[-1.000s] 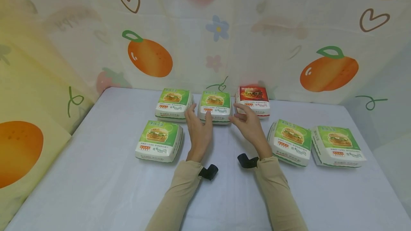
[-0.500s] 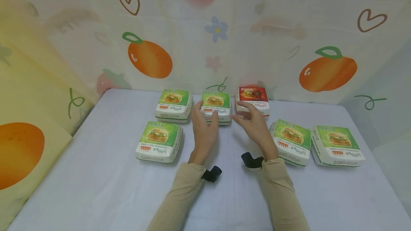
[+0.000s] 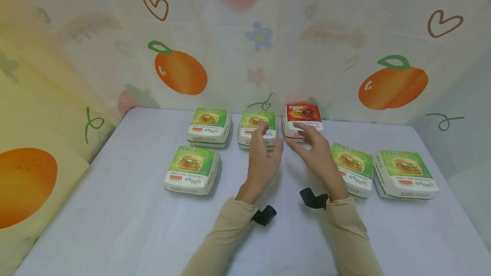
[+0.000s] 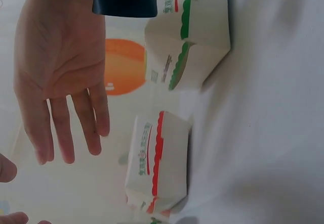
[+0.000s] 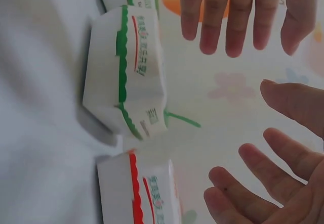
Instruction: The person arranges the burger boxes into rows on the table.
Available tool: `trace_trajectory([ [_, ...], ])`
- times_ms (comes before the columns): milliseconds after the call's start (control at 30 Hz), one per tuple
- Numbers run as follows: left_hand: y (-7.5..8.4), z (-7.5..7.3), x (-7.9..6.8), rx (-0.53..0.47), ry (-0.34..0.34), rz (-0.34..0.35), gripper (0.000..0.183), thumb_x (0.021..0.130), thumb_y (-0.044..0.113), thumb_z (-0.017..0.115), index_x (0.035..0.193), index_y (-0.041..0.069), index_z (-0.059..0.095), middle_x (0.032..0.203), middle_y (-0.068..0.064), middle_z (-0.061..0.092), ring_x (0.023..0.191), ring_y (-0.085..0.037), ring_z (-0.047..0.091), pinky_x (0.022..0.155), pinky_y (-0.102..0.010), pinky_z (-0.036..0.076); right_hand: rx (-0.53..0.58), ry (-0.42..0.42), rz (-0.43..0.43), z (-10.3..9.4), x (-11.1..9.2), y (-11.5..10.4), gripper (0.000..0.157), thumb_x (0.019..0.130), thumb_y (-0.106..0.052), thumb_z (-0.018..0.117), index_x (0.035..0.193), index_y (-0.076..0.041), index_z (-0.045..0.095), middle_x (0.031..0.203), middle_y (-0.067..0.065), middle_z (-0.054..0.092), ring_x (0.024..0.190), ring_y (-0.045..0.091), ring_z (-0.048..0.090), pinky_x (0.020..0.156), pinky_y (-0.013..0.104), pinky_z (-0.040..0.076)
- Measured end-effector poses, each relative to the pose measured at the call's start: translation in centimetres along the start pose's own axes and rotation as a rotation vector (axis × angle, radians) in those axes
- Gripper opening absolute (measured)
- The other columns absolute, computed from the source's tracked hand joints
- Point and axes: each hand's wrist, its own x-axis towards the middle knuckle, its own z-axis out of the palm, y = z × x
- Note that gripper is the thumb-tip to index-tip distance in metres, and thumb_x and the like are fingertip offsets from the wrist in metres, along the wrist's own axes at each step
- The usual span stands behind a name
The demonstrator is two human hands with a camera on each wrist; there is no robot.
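Note:
My left hand [image 3: 264, 163] is raised over the table, fingers extended, in front of the middle green burger box [image 3: 257, 119]. To its right, my right hand [image 3: 319, 156] has loosely spread fingers and overlaps the lower part of the red burger box [image 3: 304, 113] in the head view. Nothing is held by either hand; the thumbs face each other across a small gap. In the left wrist view the left palm [image 4: 63, 57] is apart from the boxes. The right wrist view has both hands beside the middle green box [image 5: 106, 67], touching neither it nor the red box [image 5: 114, 188].
Two green burger boxes stand at the left, one behind [image 3: 209, 125] and one nearer [image 3: 191, 169]. Another pair, one partly behind the right hand [image 3: 353, 167] and one farther right [image 3: 406, 173], sits at the right. A fruit-print cloth [image 3: 230, 54] hangs behind the white table [image 3: 115, 225].
Both hands have moved to the right and a little back toward the body, away from the middle green box. The boxes stay where they were; the slight overall shift comes from the head.

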Motion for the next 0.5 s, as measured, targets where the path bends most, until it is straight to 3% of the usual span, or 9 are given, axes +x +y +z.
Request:
trace_trajectory([
  [500, 0.1, 3.7, -1.5, 0.056, -0.249, 0.01, 0.056, 0.092, 0.035, 0.05, 0.14, 0.015, 0.029, 0.136, -0.004, 0.041, 0.126, -0.017, 0.041, 0.1, -0.039, 0.041, -0.144, 0.041, -0.005, -3.1, -1.8, 1.6, 0.057, 0.085, -0.033, 0.063, 0.135, -0.015, 0.042, 0.142, 0.011, 0.04, 0.127, 0.032, 0.041, 0.1, 0.05, 0.039],
])
